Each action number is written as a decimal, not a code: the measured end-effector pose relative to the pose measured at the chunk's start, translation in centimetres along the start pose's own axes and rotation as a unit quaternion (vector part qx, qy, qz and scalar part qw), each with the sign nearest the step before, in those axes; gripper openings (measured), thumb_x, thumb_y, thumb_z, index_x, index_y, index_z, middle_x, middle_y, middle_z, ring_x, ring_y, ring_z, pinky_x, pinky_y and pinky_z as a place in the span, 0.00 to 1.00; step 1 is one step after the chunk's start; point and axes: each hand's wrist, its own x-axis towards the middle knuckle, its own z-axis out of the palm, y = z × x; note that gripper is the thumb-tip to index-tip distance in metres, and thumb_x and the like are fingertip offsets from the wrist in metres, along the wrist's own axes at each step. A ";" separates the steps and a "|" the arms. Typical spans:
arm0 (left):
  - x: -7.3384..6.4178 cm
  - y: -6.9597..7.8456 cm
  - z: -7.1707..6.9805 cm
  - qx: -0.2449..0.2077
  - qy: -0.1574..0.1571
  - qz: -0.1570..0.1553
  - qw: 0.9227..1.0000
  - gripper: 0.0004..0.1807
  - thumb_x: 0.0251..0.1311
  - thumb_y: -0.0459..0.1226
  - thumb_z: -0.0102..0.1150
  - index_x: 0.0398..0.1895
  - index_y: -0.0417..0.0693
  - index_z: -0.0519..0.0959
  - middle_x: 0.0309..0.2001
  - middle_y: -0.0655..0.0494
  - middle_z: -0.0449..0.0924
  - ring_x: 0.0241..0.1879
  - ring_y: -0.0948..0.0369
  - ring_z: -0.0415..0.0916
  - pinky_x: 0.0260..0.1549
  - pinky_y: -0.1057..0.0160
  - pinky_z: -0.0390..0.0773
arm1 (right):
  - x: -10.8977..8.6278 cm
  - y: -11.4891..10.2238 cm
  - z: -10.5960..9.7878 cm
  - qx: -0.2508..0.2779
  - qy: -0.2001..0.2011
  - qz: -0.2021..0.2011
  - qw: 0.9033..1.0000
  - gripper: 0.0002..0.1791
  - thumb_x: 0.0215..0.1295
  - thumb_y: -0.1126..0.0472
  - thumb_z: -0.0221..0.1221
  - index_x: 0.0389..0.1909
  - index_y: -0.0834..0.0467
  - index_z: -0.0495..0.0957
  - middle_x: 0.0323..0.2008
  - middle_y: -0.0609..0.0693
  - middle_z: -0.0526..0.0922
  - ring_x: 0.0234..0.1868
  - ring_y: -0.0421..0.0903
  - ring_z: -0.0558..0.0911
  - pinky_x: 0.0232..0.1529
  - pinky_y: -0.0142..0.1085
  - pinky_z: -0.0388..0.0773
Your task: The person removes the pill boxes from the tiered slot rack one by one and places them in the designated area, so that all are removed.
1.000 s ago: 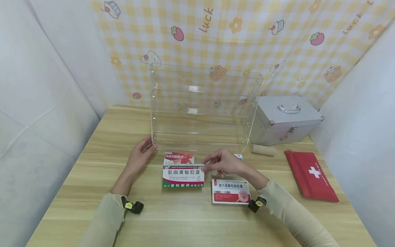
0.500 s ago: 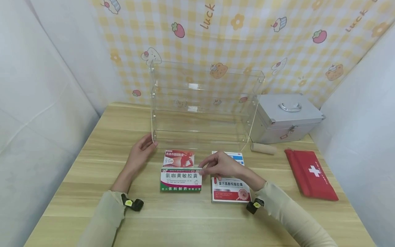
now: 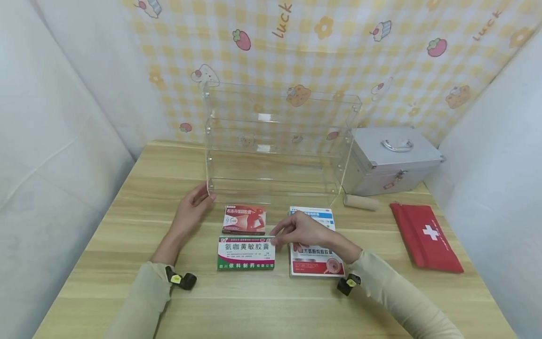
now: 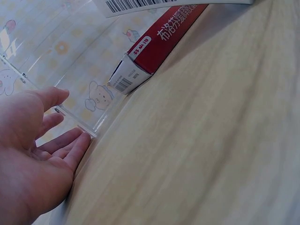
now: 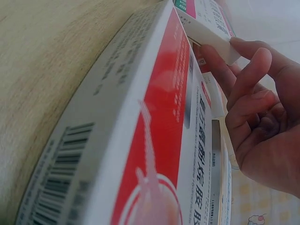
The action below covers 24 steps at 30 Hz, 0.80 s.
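My right hand (image 3: 306, 231) pinches the right upper corner of a green-and-white medicine box (image 3: 245, 254) between thumb and fingers. The box lies low over the table, printed face up; whether it touches the wood I cannot tell. Just behind it lies a red medicine box (image 3: 244, 219), its end showing in the left wrist view. My left hand (image 3: 188, 212) touches the lower left edge of a clear acrylic shelf rack (image 3: 275, 167) with loosely bent fingers. Under my right wrist are a red-and-white medicine box (image 3: 317, 267) and, behind it, a blue-and-white one (image 3: 313, 213), partly covered by the hand.
To the right of the rack stands a silver metal case (image 3: 394, 160), latched, with a handle on top. A beige roll (image 3: 361, 202) lies before it. Further right is a red pouch (image 3: 426, 238) with a white cross. A checked curtain (image 3: 271, 56) hangs behind the table.
My right hand has brought the green-and-white box towards me and slightly left, lowering it, so the red box behind shows more fully. My left hand has stayed at the rack.
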 end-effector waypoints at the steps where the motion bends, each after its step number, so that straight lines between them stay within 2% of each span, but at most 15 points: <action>1: 0.0 0.0 0.0 0.000 0.001 0.000 1.000 0.33 0.70 0.39 0.56 0.74 0.43 0.58 0.72 0.42 0.59 0.69 0.48 0.60 0.64 0.53 0.67 | 0.0 0.0 0.0 0.001 -0.002 0.001 1.000 0.12 0.61 0.54 0.68 0.45 0.50 0.85 0.31 0.51 0.88 0.10 0.39 0.67 0.12 0.26 0.63; 13: -0.1 0.0 0.0 0.005 -0.002 0.003 1.000 0.33 0.70 0.40 0.56 0.75 0.43 0.57 0.72 0.42 0.58 0.69 0.47 0.59 0.64 0.55 0.67 | 0.0 0.1 0.1 0.006 -0.008 0.014 1.000 0.12 0.61 0.53 0.68 0.46 0.50 0.85 0.29 0.56 0.87 0.09 0.41 0.68 0.11 0.25 0.66; 24: -0.1 0.0 -0.1 0.017 0.002 0.005 1.000 0.34 0.70 0.41 0.56 0.75 0.44 0.57 0.72 0.42 0.58 0.69 0.47 0.59 0.64 0.52 0.66 | 0.2 0.3 0.2 -0.031 0.007 0.004 0.999 0.12 0.62 0.51 0.67 0.45 0.48 0.85 0.34 0.46 0.88 0.11 0.41 0.71 0.11 0.26 0.67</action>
